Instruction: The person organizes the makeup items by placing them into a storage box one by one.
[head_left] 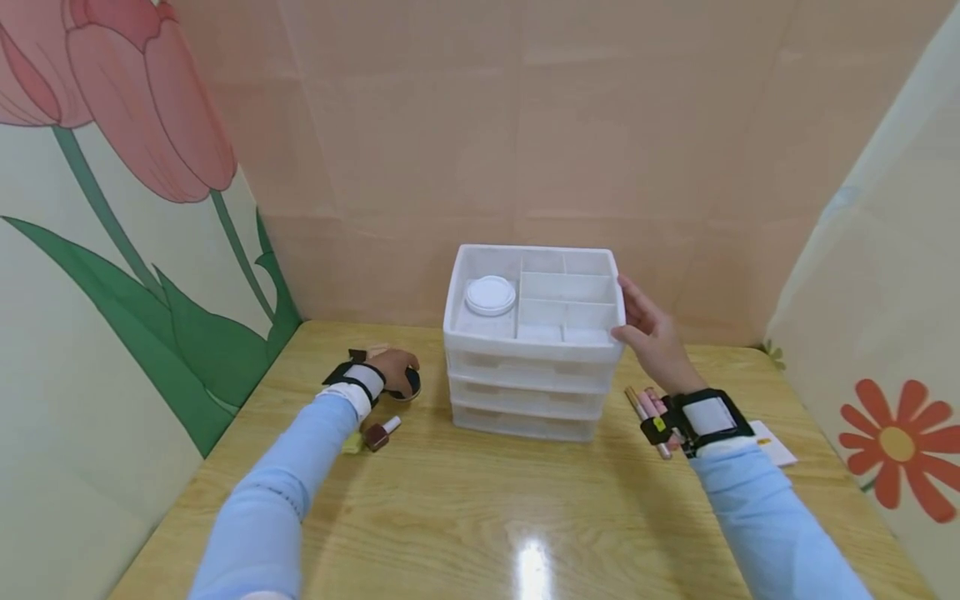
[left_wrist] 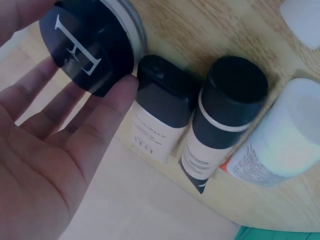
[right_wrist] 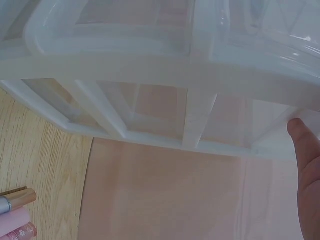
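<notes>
The round black compact lies on the wooden surface to the left of the white drawer organiser, close to the back wall. The left hand is over it; in the left wrist view the fingers are spread and nearly straight, one fingertip touching the compact's edge, so the hand is touching it but has not closed round it. To take it cleanly, the thumb and fingers should probably settle on opposite sides of the rim rather than on the smooth lid, which looks slippery.

Just beside the compact stand or lie three more items in a row: a cream tube with a black cap, a second black-capped tube and a white bottle. They sit close together, the first nearly touching the compact, so a straight upward lift seems safer than a sideways drag, which could knock them over.

The right hand rests against the organiser's right side at the top tray, thumb on the rim and fingers relaxed rather than clenched; holding it there should keep the light plastic from sliding. The top tray has several compartments, and a white round lid or jar sits in the left one.

Further out, a nail polish bottle lies near the left sleeve, and some pink and gold sticks lie by the right wrist.
</notes>
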